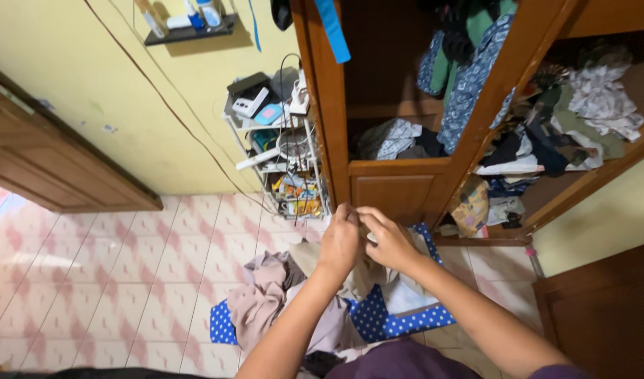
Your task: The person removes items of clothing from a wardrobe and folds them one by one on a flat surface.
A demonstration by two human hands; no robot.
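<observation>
Left hand (340, 242) and right hand (390, 242) are raised together, fingertips pinched on a small pale item between them, too hidden to identify. Directly beneath lies a clothes pile (280, 298) in a blue polka-dot box (399, 319) on the tiled floor (111, 274), before the open wardrobe (392, 186).

Both forearms are bare down to the hands (367, 242), with a dark purple garment at the waist.

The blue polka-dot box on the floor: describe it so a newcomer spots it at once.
Start at the open wooden wardrobe; on the pink tiled floor before it sits the box, under both hands. It is heaped with beige and mauve clothes, and its white-dotted blue rim marks it out.
</observation>
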